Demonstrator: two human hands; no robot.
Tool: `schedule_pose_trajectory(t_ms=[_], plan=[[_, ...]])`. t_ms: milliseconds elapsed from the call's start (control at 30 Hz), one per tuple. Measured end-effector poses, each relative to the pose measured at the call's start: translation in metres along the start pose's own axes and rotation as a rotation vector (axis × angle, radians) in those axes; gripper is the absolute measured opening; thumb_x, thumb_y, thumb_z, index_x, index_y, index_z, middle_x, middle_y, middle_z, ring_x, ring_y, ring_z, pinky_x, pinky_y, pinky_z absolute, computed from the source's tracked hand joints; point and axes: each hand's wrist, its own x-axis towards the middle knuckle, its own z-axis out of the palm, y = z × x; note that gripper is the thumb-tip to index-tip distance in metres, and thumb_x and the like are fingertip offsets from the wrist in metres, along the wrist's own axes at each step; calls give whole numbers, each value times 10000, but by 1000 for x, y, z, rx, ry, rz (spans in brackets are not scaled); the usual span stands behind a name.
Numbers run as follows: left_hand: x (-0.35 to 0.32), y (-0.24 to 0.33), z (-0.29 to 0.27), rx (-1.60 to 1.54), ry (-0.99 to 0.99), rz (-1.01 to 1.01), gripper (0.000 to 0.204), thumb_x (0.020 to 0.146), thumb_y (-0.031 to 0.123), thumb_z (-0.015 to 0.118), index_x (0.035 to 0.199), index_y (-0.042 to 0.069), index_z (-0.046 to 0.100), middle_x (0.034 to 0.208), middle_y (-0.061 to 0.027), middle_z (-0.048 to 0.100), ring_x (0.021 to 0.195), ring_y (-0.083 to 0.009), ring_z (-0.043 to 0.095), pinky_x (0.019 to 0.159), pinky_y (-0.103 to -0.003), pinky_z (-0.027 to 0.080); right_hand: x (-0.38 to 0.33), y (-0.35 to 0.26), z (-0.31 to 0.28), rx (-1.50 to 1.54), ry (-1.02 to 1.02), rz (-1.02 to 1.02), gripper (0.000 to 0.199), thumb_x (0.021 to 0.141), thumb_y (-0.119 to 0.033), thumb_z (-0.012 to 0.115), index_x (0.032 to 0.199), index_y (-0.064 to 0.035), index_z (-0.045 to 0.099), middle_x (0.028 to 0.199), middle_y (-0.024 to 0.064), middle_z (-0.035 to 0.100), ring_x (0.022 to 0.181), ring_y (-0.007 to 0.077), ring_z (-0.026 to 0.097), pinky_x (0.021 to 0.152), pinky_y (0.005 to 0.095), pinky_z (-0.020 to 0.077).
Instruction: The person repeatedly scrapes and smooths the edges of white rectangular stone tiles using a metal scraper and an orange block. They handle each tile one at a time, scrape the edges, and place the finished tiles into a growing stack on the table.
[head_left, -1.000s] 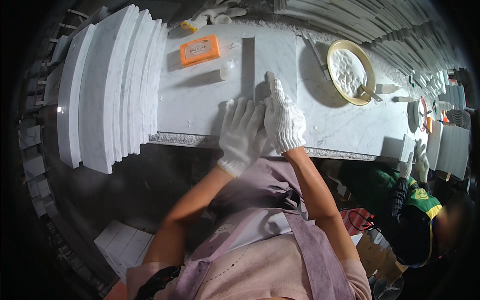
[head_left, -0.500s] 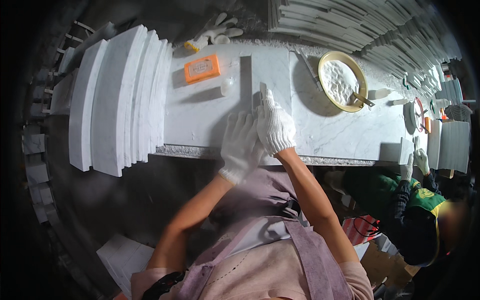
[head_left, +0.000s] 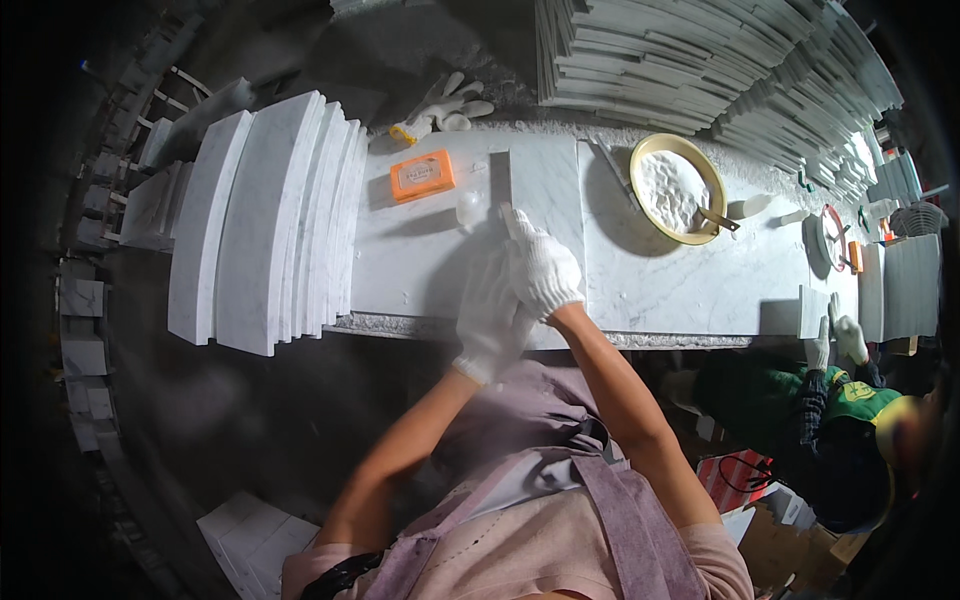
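Note:
A long grey-white stone tile (head_left: 545, 180) lies lengthwise away from me on the marble worktop. My right hand (head_left: 547, 270), in a white knitted glove, is over its near part, closed around a small flat blade (head_left: 506, 212) whose tip shows beyond the fingers. Beside it, at the tile's left edge, is my left hand (head_left: 492, 310), also gloved. Blur smears its fingers, and I cannot make out whether they grip the tile. A small translucent cup (head_left: 470, 211) and an orange box (head_left: 422, 177) stand left of the tile.
To the right, a cream bowl (head_left: 718, 208) of white paste holds a spatula (head_left: 722, 220). White slabs (head_left: 262, 225) stand upright at left; thin tiles (head_left: 680, 70) are stacked behind. A loose glove (head_left: 448, 108) lies at the back edge. Far right, a co-worker's gloved hands (head_left: 835, 340) touch a tile.
The whole view has shifted slightly, so the worktop appears lower. My right hand has drawn back toward me along the tile with the blade, while the left stays beside it.

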Motion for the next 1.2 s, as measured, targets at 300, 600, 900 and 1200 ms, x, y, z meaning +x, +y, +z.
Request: schedule_pose_trajectory(t_ms=[300, 600, 900, 1200], plan=[[-8, -2, 5, 149, -86, -59, 576, 890, 242, 727, 1402, 11, 602, 1371, -215, 631, 1369, -429, 532, 1242, -583, 323, -23, 27, 2, -26, 192, -80, 463, 1060, -197, 436, 1505, -200, 563, 1187, 202, 743, 967, 408, 743, 781, 511, 587], [-9, 2, 4, 67, 66, -11, 485, 926, 272, 768, 1307, -2, 646, 1350, -239, 677, 1377, -478, 562, 1224, -632, 344, -5, 51, -36, -48, 221, -180, 499, 1026, -202, 537, 1518, -276, 582, 1264, 152, 732, 934, 371, 747, 708, 474, 598], [-14, 12, 3, 69, 113, -15, 449, 880, 202, 800, 1261, 20, 649, 1310, -227, 690, 1330, -458, 592, 1220, -606, 370, 9, 66, -55, -68, 129, -291, 476, 1016, -207, 566, 1488, -237, 620, 1006, 127, 756, 908, 332, 738, 779, 444, 598], [-30, 3, 12, -65, 219, -153, 405, 921, 191, 795, 1261, 33, 642, 1242, -216, 675, 1173, -441, 637, 1095, -559, 467, -9, 86, -49, -230, -150, -383, 542, 1019, -296, 620, 1556, -286, 557, 1090, 158, 729, 756, 346, 702, 647, 448, 581]])
